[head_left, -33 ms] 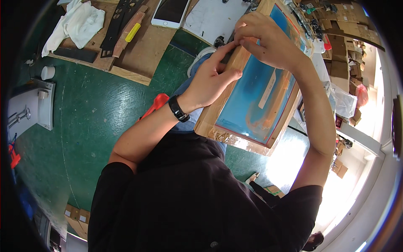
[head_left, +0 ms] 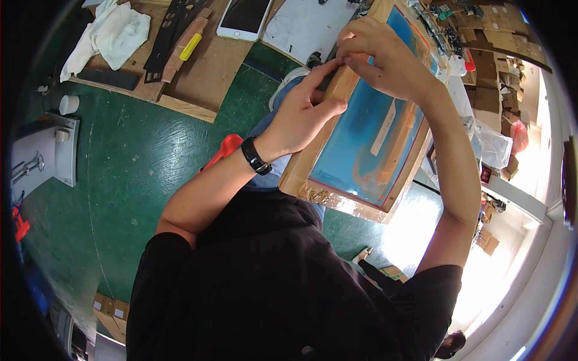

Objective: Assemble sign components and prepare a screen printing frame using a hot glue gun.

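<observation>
A screen printing frame [head_left: 308, 157], wooden with blue mesh [head_left: 343, 147] and brown tape along its edges, tilts in front of me. My left hand [head_left: 295, 117] grips its left rail, thumb lying on the wood and index finger stretched along the outer side. Over the far part of that rail my right hand [head_left: 388, 60] is bent, its fingers closed in a pinch against the left fingertips. Whatever lies between those fingers is too small or hidden. A pale label strip [head_left: 383, 127] sits on the mesh, which has a brownish smear [head_left: 367, 177].
At the left, a wooden bench [head_left: 198, 78] carries a white cloth [head_left: 123, 36], a yellow-handled tool [head_left: 190, 47] and a phone [head_left: 244, 18]. A red object [head_left: 227, 147] is beside my left forearm. Cardboard boxes [head_left: 487, 96] crowd the right. The floor [head_left: 138, 180] is green.
</observation>
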A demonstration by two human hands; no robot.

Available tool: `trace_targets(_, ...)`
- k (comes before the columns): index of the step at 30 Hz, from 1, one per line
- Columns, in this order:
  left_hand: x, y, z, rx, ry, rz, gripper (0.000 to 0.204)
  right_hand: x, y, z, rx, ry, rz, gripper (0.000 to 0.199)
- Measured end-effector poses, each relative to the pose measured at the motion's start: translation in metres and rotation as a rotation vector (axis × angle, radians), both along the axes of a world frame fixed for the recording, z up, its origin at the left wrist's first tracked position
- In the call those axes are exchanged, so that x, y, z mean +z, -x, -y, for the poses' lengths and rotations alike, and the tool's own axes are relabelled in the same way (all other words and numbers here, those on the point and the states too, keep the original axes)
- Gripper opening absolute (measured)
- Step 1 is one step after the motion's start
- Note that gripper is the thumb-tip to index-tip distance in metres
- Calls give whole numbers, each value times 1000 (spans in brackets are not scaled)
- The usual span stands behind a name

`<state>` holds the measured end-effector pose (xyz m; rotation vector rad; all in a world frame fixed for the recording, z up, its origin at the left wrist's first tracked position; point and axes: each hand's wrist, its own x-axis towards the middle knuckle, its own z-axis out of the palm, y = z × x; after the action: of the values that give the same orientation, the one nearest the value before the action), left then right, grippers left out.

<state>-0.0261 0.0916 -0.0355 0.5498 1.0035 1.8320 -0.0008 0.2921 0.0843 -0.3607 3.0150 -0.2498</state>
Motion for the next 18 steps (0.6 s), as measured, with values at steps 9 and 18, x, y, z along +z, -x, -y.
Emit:
trace_targets(9,2,-5,-5,25,-21,27,68,23,-81,3,-389,265,-385,21)
trace_targets(18,1,0,-3,-31,30,-53,66,-11,-179,82,-624,-88,-134,35)
